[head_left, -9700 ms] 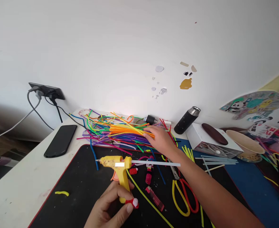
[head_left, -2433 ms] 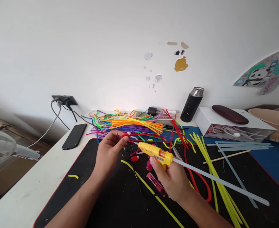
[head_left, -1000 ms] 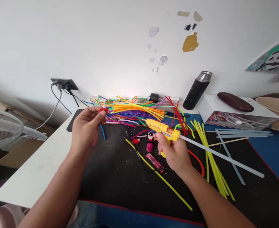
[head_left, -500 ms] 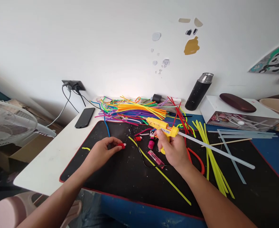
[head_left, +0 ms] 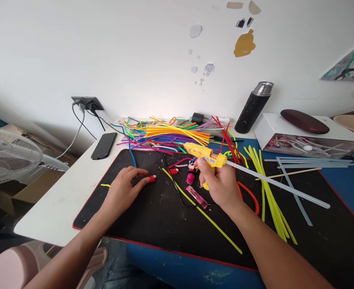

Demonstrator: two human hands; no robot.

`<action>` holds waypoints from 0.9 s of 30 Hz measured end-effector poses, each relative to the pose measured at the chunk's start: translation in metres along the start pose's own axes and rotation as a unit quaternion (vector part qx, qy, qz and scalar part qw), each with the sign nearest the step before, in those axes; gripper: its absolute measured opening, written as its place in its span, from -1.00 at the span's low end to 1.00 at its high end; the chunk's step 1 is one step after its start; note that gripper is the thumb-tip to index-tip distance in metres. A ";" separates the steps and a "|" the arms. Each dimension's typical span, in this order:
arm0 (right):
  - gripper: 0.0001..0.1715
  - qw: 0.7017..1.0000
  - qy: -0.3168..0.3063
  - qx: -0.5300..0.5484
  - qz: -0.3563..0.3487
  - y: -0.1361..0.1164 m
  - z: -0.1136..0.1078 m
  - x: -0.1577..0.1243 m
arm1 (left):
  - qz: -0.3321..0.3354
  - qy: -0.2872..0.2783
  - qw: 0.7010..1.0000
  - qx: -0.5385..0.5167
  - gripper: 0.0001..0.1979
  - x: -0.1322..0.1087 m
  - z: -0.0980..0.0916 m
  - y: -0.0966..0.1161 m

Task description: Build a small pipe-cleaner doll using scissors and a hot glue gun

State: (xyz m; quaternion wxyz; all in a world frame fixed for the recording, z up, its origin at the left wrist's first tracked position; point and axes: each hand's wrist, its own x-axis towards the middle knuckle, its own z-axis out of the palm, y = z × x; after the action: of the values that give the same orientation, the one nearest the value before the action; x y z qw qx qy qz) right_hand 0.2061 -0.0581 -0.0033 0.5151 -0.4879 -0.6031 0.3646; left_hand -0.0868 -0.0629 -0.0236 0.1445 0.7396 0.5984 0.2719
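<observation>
My right hand (head_left: 223,186) grips a yellow hot glue gun (head_left: 199,152), its nozzle pointing left. A long translucent glue stick (head_left: 279,183) sticks out of its back. My left hand (head_left: 124,186) is open over the black mat, thumb and index finger apart. Beside its thumb tip stands a small red coiled piece (head_left: 152,179) with a white tip. A similar red piece (head_left: 173,171) lies to the right. Near the glue gun are a small figure with a magenta coiled body (head_left: 190,177) and a pink lighter-like item (head_left: 196,196). A yellow-green pipe cleaner (head_left: 208,218) lies across the mat.
Bundles of coloured pipe cleaners (head_left: 173,134) lie along the wall. More yellow-green ones (head_left: 270,196) and glue sticks (head_left: 309,161) are at right. A phone (head_left: 104,145), a black thermos (head_left: 253,108), a white box (head_left: 309,138) and a fan (head_left: 11,154) surround the mat. A black cord (head_left: 180,198) crosses it.
My left fingers have parted from the red coiled piece, which now stands on the mat. My right hand still holds the glue gun in nearly the same place. The view has tilted down slightly.
</observation>
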 end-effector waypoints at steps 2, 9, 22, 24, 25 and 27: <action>-0.42 1.000 0.001 -0.009 -0.002 -0.001 0.000 0.000 | 0.028 0.017 0.999 0.012 -0.75 -0.001 -0.001 0.010; -0.41 1.000 0.001 -0.015 -0.004 0.000 0.000 0.001 | 0.160 -0.077 0.976 0.125 -0.80 0.012 0.014 0.048; -0.44 1.000 -0.007 -0.023 -0.004 0.001 0.000 0.000 | 0.239 -0.175 0.937 0.184 -0.75 0.036 0.026 0.054; -0.45 1.000 -0.006 -0.028 -0.008 0.000 0.000 0.000 | 0.267 -0.193 0.923 0.200 -0.78 0.040 0.026 0.054; -0.45 0.999 -0.005 -0.033 -0.011 0.001 0.000 0.000 | 0.285 -0.201 0.913 0.212 -0.78 0.042 0.026 0.054; -0.43 0.999 -0.002 -0.043 -0.015 0.001 0.000 0.000 | 0.333 -0.211 0.887 0.242 -0.79 0.046 0.025 0.054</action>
State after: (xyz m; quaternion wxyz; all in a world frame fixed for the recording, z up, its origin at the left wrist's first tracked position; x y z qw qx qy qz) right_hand 0.2066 -0.0575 -0.0043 0.4974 -0.4998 -0.6267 0.3317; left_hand -0.0227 -0.0293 -0.0039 -0.0146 0.9474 0.3194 -0.0119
